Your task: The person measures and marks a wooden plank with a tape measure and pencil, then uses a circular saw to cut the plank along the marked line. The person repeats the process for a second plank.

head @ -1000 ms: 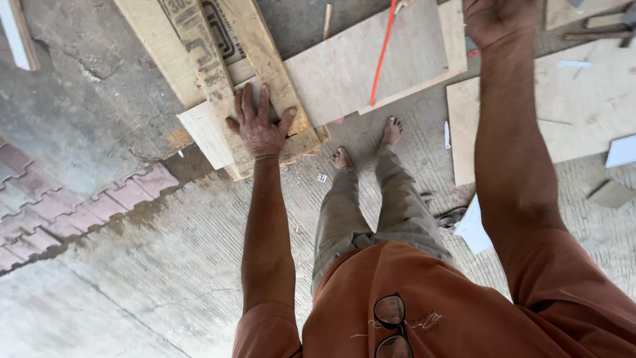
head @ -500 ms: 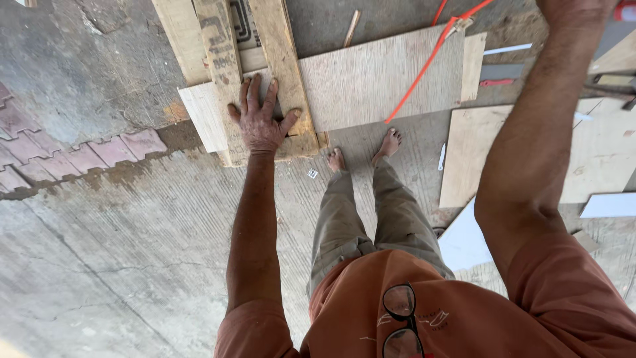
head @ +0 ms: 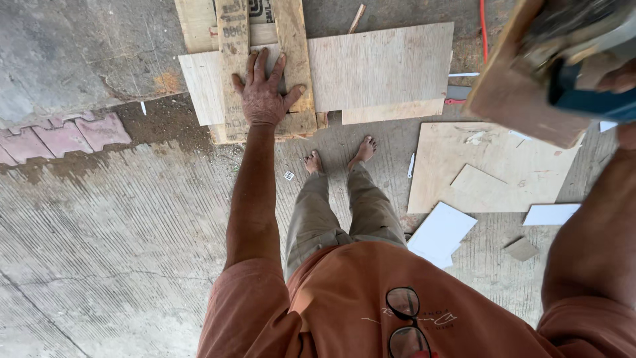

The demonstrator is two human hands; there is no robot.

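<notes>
Wood pallet point(head: 232, 46) under L fingers point(head: 265, 69), flat

The ground is a grey concrete floor with thin lines scratched in it point(head: 119, 232). A row of pinkish-red paving bricks point(head: 63, 136) sits at the left edge. Daylight falls on everything. Flat white pieces point(head: 440, 232) lie on the floor.

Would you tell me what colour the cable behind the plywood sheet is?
Red cable, seen in the head view.
</notes>
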